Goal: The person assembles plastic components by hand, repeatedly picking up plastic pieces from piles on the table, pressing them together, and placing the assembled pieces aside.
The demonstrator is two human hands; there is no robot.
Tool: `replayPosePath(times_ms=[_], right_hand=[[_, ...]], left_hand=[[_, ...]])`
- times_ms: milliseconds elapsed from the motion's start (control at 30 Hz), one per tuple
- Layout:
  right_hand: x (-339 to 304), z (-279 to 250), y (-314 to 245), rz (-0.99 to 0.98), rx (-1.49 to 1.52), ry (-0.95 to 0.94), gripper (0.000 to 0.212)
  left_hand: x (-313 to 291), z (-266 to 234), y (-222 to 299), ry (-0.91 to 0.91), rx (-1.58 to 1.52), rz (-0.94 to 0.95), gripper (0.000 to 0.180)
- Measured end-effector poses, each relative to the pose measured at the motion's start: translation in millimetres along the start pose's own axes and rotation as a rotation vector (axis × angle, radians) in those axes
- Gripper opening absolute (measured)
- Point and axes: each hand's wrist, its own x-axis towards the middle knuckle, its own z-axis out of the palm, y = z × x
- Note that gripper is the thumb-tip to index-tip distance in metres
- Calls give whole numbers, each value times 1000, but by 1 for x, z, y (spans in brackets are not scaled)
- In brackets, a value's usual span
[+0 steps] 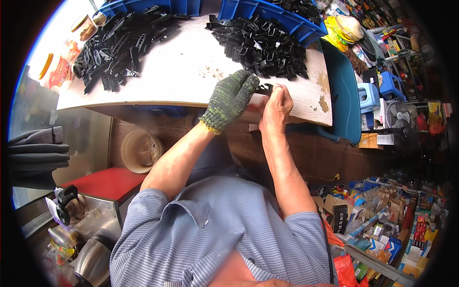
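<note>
A small black plastic part point(264, 89) is between my two hands, just over the near edge of the pale table point(177, 71). My left hand point(231, 99), in a dark green knitted glove with a yellow cuff, is closed on the part's left end. Bare fingers of my right hand point(277, 107) pinch its other end. The fingers hide most of the part. Beyond my hands lies a heap of short black plastic parts point(260, 45). Another heap, of longer slotted black parts point(119, 45), spreads over the table's far left.
Blue crates point(287, 20) stand at the table's back. A teal bin point(342, 91) is against its right end. Plastic jars point(57, 71) are at the far left, a round bucket point(141, 151) below. Packed shelves point(382, 229) fill the right side.
</note>
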Motion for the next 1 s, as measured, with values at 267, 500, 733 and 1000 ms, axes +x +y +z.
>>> replayPosePath(times_ms=[267,500,733,1000], right_hand=[[-5,1,-3,59,71,47,31],[-5,-5,7,-4,-26,7,24],[-9,-9,-7,-125,-59,-33,31],[60,-53,-52,226,243,247,26]], left_hand=[[-6,6,-7,-24,41,-16,20],[-6,22,-6,23,343,58,35],[6,25,33,-3,-133,-355,35],[5,18,38,59,-512,-633,32]])
